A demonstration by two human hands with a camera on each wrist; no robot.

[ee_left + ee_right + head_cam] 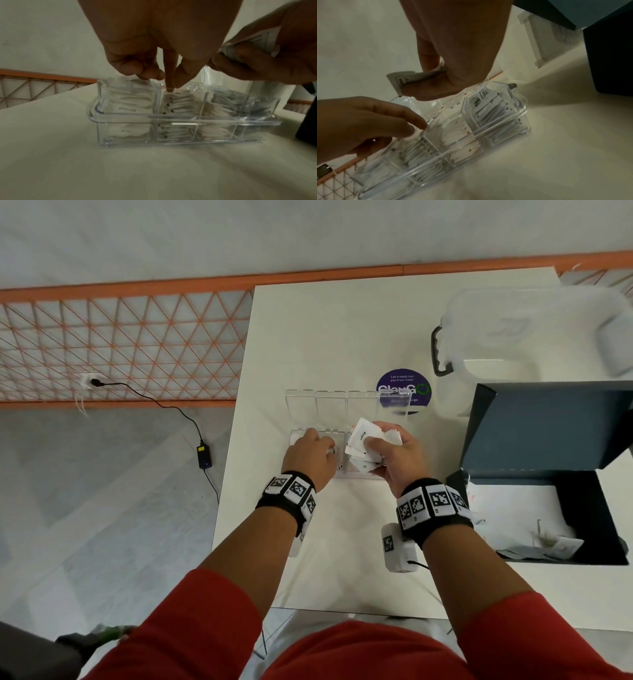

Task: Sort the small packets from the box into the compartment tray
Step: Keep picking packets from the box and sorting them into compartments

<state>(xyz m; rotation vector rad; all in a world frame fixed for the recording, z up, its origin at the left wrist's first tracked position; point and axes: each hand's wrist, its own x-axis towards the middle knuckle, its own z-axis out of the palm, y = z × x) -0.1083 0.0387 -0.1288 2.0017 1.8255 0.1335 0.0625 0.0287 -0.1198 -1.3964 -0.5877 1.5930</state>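
A clear compartment tray [342, 474] [171, 116] [488, 129] stands on the white table, its lid [329, 405] hinged open at the back. Its compartments hold standing white packets. My left hand [329, 448] [172, 88] [416, 128] reaches into the second compartment from the left. Its thumb and forefinger pinch the top edge of a white packet [173, 93]. My right hand [373, 445] [433, 75] hovers over the tray's right half and grips a fanned stack of white packets [363, 440] [406, 79] [267, 36]. The dark box [582, 484] sits open at the right.
A few packets and white paper [548, 542] lie inside the box, whose raised flap [548, 426] stands behind it. A clear lidded tub [534, 333] sits at the back right, and a purple round sticker [404, 388] lies behind the tray. An orange lattice fence [120, 344] runs along the left.
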